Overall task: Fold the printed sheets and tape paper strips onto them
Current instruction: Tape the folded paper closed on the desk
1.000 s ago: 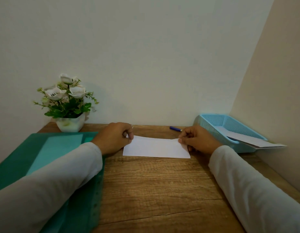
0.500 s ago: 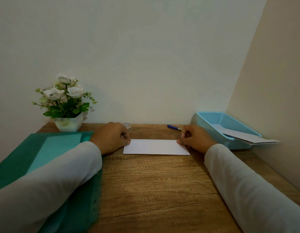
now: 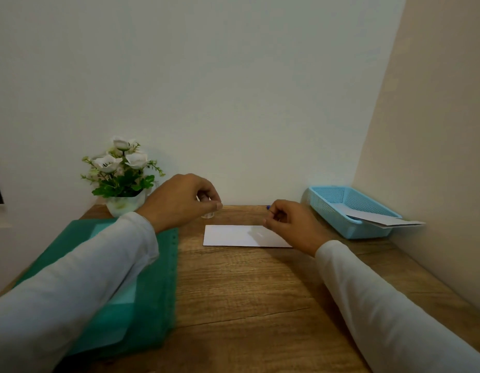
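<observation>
1. Both hands hover above the desk (image 3: 247, 292), clear of the sheet (image 3: 233, 236). My left hand (image 3: 179, 201) curls over the tape roll (image 3: 208, 215), probably to steady it while tape is drawn. I cannot tell whether it actually grips.
2. My right hand (image 3: 290, 223) pinches thumb to forefinger above the sheet's right end. Whether a tape end sits between them is too small to see.
3. The sheet lies flat between the hands, near the back wall, handy for taping.
4. The basket (image 3: 338, 200) at right holds more paper, likely parked aside.
</observation>
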{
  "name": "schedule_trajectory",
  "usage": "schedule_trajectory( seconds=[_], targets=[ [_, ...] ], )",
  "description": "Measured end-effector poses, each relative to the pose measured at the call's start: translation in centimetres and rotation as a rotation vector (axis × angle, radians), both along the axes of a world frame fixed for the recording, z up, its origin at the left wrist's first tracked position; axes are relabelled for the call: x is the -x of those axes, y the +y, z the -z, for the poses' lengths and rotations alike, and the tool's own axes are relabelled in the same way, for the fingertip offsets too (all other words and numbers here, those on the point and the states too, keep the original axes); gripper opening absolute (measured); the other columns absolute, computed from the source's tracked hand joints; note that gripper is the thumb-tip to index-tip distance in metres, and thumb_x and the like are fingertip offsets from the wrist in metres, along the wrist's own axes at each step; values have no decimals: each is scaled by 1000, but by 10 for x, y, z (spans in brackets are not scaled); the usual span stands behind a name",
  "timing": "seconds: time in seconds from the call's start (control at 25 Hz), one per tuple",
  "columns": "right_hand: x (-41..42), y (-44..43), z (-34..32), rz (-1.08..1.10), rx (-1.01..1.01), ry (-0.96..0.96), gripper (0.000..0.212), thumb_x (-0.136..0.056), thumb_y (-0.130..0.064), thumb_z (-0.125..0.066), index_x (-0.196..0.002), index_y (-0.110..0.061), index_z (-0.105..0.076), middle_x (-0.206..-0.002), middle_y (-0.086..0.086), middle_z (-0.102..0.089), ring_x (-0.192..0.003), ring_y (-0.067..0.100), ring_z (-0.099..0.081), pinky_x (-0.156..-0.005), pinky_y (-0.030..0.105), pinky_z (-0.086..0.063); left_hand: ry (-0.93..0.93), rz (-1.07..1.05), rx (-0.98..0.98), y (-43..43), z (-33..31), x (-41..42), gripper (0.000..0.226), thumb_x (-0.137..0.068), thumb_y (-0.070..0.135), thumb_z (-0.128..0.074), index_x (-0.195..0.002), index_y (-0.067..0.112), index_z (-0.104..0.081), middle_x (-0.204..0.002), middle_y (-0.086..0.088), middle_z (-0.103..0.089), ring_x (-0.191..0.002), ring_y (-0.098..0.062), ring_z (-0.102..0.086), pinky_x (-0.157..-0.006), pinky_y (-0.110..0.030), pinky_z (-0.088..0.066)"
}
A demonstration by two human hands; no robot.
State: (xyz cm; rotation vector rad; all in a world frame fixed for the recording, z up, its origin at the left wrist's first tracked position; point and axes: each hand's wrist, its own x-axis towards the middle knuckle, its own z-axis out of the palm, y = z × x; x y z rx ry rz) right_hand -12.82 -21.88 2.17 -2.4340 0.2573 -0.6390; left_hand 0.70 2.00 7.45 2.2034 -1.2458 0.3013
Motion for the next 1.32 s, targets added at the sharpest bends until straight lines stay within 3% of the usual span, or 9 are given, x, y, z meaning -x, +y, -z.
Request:
schedule_trajectory(
  seconds=[0.2, 0.36, 0.52, 0.68, 0.76, 0.88, 1.0, 1.16, 1.32],
  targets=[
    [10, 68, -4, -209, 5, 66, 9, -93, -29, -74, -94, -20, -71, -91, -9, -69, -81, -3, -60, -72, 17, -43, 54, -27, -156, 64, 1, 11, 18, -88, 48, -71, -87, 30, -75, -81, 12, -71, -77, -4, -65, -71, -30, -56],
    [12, 116, -7, -390, -6, 112, 9, -93, -27, -75, -96, -19, -72, -95, -3, -72, -85, 7, -64, -76, 24, -53, 228, -27, -407, 119, 10, 5, 16, -95, 43, -65, -90, 31, -74, -87, 13, -75, -77, -4, -71, -81, -38, -61],
    [9, 166, -8, -499, 35, 180, 14, -94, -27, -73, -105, -20, -71, -103, -4, -73, -92, 8, -67, -79, 21, -55, 361, -31, -468, 163, 18, 10, 17, -100, 32, -59, -99, 28, -75, -96, 9, -75, -90, -12, -71, -91, -36, -58],
    [4, 202, -7, -545, 95, 300, 27, -95, -38, -70, -117, -21, -69, -107, -5, -68, -95, 9, -64, -77, 21, -51, 410, -43, -559, 186, 26, 20, 19, -97, 43, -62, -98, 27, -74, -91, 11, -72, -88, -10, -66, -83, -27, -52],
    [2, 215, -5, -543, 169, 346, 34, -96, -48, -66, -119, -24, -70, -103, -8, -67, -92, 8, -62, -77, 26, -51, 426, -44, -556, 196, 32, 22, 23, -96, 46, -61, -95, 27, -74, -86, 14, -70, -81, -7, -62, -78, -27, -48],
    [3, 228, -6, -513, 106, 426, 40, -101, -59, -50, -102, -25, -71, -100, -5, -69, -91, 13, -63, -79, 33, -51, 561, -16, -425, 208, 35, 22, 34, -97, 49, -58, -97, 20, -75, -86, 7, -71, -80, -10, -61, -80, -31, -47],
    [4, 227, -11, -448, -90, 508, 50, -104, -59, -41, -99, -21, -73, -110, -1, -71, -102, 16, -65, -91, 33, -48, 722, 59, -369, 218, 34, 23, 45, -92, 54, -63, -108, 14, -76, -113, -11, -73, -101, -25, -67, -100, -42, -48],
    [3, 220, -8, -582, 27, 501, 22, -98, -41, -66, -104, -21, -74, -102, -9, -71, -97, 10, -65, -90, 30, -51, 536, 128, -481, 222, 44, 29, 40, -77, 52, -78, -113, 36, -71, -127, 12, -63, -121, -9, -57, -112, -36, -42],
    [9, 228, -2, -544, 277, 492, 52, -86, -52, -77, -130, -30, -62, -124, -10, -56, -116, 14, -53, -96, 28, -49, 383, 32, -608, 223, 59, 42, 77, -73, 68, -76, -140, 51, -42, -148, 22, -34, -136, -4, -31, -118, -35, -30]
  ],
)
